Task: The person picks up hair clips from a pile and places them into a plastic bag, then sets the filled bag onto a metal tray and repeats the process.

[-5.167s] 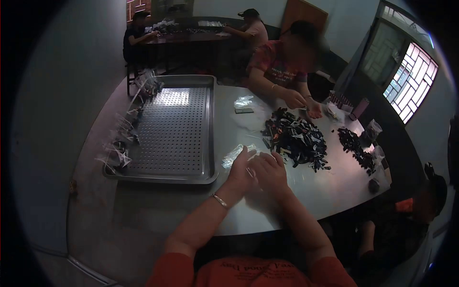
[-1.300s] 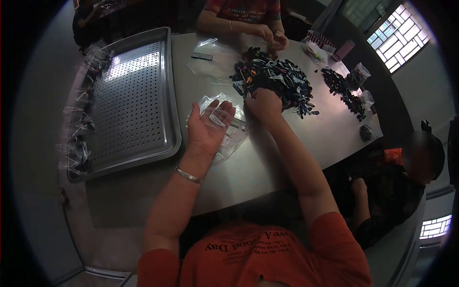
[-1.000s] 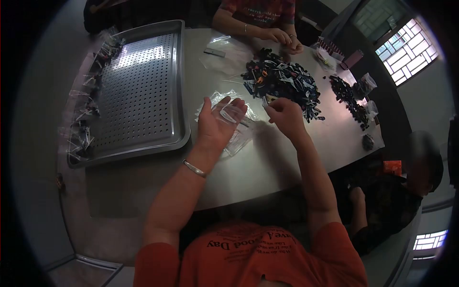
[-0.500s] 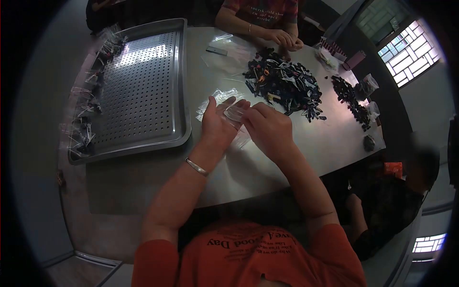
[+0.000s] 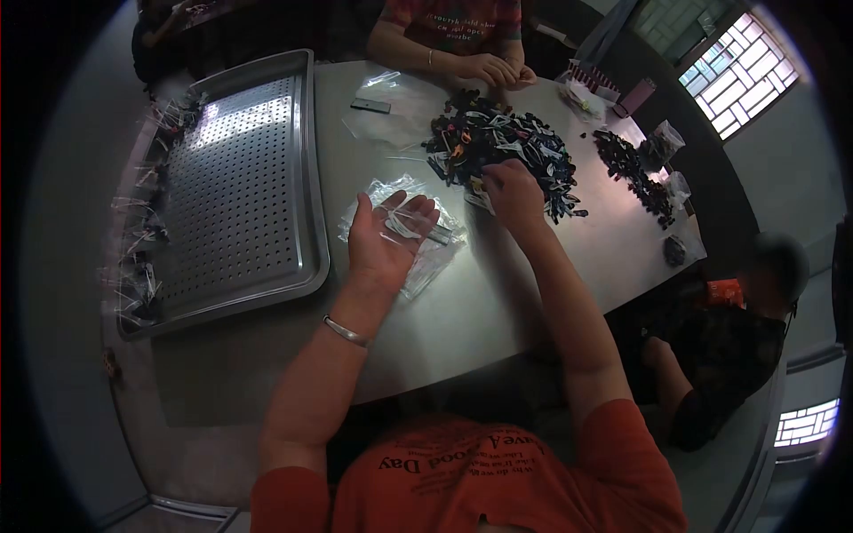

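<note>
Holding the left hand (image 5: 384,250) palm up near the middle of the frame, spreading thumb and fingers apart, and carrying a clear bag (image 5: 413,217) across those fingers, with a white curved piece (image 5: 402,229) showing in or on it. Holding it above a loose stack of clear bags (image 5: 426,271). Holding the right hand (image 5: 517,197) at the near edge of a pile of small dark parts (image 5: 511,133), right of centre and toward the top of the frame. Holding thumb and fingertips close together there, just beside a pale piece (image 5: 478,188); cannot tell about a grip, for lack of a clear view between the fingertips. Wearing an orange-red shirt (image 5: 506,471) at the bottom of the frame and a silver bracelet (image 5: 345,331) on the left wrist. Working over a table (image 5: 471,329), with a perforated metal tray (image 5: 240,204) filling the left of the frame. Having a smaller heap of dark parts (image 5: 633,178) at upper right, with a pink cylinder (image 5: 636,98) farther up. Facing a co-worker (image 5: 453,31) at the top of the frame, with another person (image 5: 729,355) at lower right.
</note>
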Demonstrator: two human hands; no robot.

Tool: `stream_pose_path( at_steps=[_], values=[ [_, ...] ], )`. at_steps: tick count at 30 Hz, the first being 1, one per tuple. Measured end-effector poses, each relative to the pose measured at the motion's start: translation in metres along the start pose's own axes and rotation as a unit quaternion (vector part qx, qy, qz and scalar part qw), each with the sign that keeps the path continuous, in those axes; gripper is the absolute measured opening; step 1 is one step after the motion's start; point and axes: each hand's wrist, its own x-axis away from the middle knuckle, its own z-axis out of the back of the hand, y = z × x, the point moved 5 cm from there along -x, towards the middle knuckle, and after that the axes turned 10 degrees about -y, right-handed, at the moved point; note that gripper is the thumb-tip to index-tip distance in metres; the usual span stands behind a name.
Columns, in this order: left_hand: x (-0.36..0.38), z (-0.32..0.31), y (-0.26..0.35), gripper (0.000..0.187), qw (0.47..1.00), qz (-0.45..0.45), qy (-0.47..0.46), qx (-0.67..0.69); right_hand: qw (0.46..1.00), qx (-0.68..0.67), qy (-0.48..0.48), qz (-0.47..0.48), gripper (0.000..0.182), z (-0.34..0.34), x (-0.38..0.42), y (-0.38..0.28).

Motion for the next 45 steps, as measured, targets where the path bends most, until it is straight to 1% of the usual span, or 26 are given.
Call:
stream_pose_path(
  at_steps=[2, 4, 5, 7, 11, 13, 14, 16, 17, 19, 20, 22, 23, 25, 26, 28, 29, 33, 35, 36, 38, 39, 41, 43, 44, 45],
  values=[
    [0.0, -0.001, 0.0, 0.057, 1.0, 0.0, 0.002, -0.003, 1.0, 0.014, 0.015, 0.006, 0.017, -0.002, -0.01, -0.002],
    [0.0, -0.001, 0.001, 0.058, 1.0, 0.0, 0.004, -0.006, 0.996, 0.086, -0.034, -0.004, 0.019, -0.007, -0.019, -0.005],
    [-0.001, 0.0, 0.001, 0.058, 1.0, -0.001, 0.002, -0.007, 0.996, 0.085, -0.034, -0.004, 0.019, -0.007, -0.023, -0.006],
    [0.0, 0.0, 0.001, 0.059, 1.0, -0.001, 0.002, -0.006, 0.988, 0.127, -0.086, -0.021, 0.02, -0.009, -0.028, -0.006],
    [0.002, -0.003, 0.001, 0.058, 1.0, 0.004, 0.016, -0.005, 0.986, 0.125, -0.109, 0.024, 0.018, -0.006, -0.028, -0.009],
    [0.003, -0.004, 0.002, 0.056, 1.0, 0.002, 0.019, -0.005, 0.992, 0.091, -0.072, 0.049, 0.014, -0.002, -0.025, -0.009],
    [0.003, -0.003, 0.001, 0.056, 1.0, 0.002, 0.017, -0.003, 0.992, 0.092, -0.073, 0.052, 0.014, -0.002, -0.022, -0.007],
    [0.002, -0.004, 0.001, 0.056, 1.0, -0.001, 0.015, 0.0, 0.993, 0.004, 0.02, 0.112, 0.011, 0.013, -0.011, -0.014],
    [0.002, -0.005, 0.001, 0.057, 1.0, -0.004, 0.016, 0.004, 0.993, 0.003, 0.017, 0.115, 0.011, 0.015, -0.004, -0.015],
    [0.002, -0.002, 0.003, 0.057, 1.0, -0.013, 0.025, 0.009, 0.98, -0.19, -0.047, 0.042, 0.01, 0.025, 0.011, -0.025],
    [0.001, 0.001, 0.002, 0.058, 1.0, -0.01, 0.017, 0.009, 0.968, -0.237, -0.066, 0.048, 0.01, 0.03, 0.02, -0.037],
    [-0.003, 0.004, 0.001, 0.059, 1.0, -0.008, 0.005, 0.015, 0.958, -0.265, -0.088, 0.061, 0.01, 0.044, 0.04, -0.062],
    [-0.003, 0.005, 0.001, 0.059, 1.0, -0.008, 0.008, 0.014, 0.963, -0.207, -0.079, 0.154, 0.012, 0.055, 0.048, -0.078],
    [-0.002, 0.004, -0.001, 0.059, 1.0, 0.0, 0.018, 0.024, 0.953, -0.186, -0.102, 0.216, 0.014, 0.068, 0.063, -0.109],
    [-0.003, 0.005, -0.002, 0.059, 1.0, 0.002, 0.017, 0.024, 0.955, -0.168, -0.114, 0.217, 0.019, 0.069, 0.069, -0.12],
    [-0.003, 0.004, -0.004, 0.059, 1.0, 0.024, -0.018, 0.01, 0.954, -0.092, -0.108, 0.266, 0.02, 0.06, 0.077, -0.13],
    [-0.003, 0.005, -0.005, 0.059, 0.999, 0.024, -0.019, 0.008, 0.957, -0.051, -0.1, 0.267, 0.019, 0.055, 0.077, -0.135],
    [-0.001, 0.0, -0.007, 0.062, 0.997, 0.047, -0.055, 0.006, 0.959, -0.013, -0.053, 0.279, 0.013, 0.036, 0.068, -0.146],
    [0.0, -0.002, -0.006, 0.062, 0.996, 0.053, -0.069, -0.003, 0.958, 0.043, -0.033, 0.281, 0.013, 0.032, 0.066, -0.15],
    [0.0, -0.003, -0.005, 0.063, 0.996, 0.049, -0.073, -0.001, 0.959, 0.043, -0.031, 0.28, 0.013, 0.031, 0.066, -0.15],
    [0.001, -0.004, -0.002, 0.063, 0.996, 0.049, -0.08, 0.001, 0.954, -0.053, 0.037, 0.292, 0.014, 0.04, 0.069, -0.147],
    [0.002, -0.004, 0.001, 0.063, 0.997, 0.035, -0.067, 0.003, 0.956, -0.048, 0.039, 0.288, 0.014, 0.042, 0.071, -0.143],
    [-0.001, -0.002, 0.003, 0.063, 0.999, 0.014, -0.034, 0.031, 0.958, -0.195, 0.075, 0.196, 0.011, 0.057, 0.074, -0.119],
    [0.002, -0.006, 0.007, 0.064, 0.995, 0.009, 0.016, 0.096, 0.977, -0.187, 0.038, 0.092, 0.009, 0.063, 0.077, -0.082],
    [-0.003, -0.001, 0.012, 0.066, 0.993, -0.003, -0.011, 0.113, 0.98, -0.191, 0.029, 0.046, 0.009, 0.058, 0.079, -0.056],
    [-0.005, 0.003, 0.015, 0.066, 0.994, 0.003, -0.014, 0.113, 0.978, -0.209, 0.027, 0.007, 0.009, 0.056, 0.081, -0.032]
  ],
)
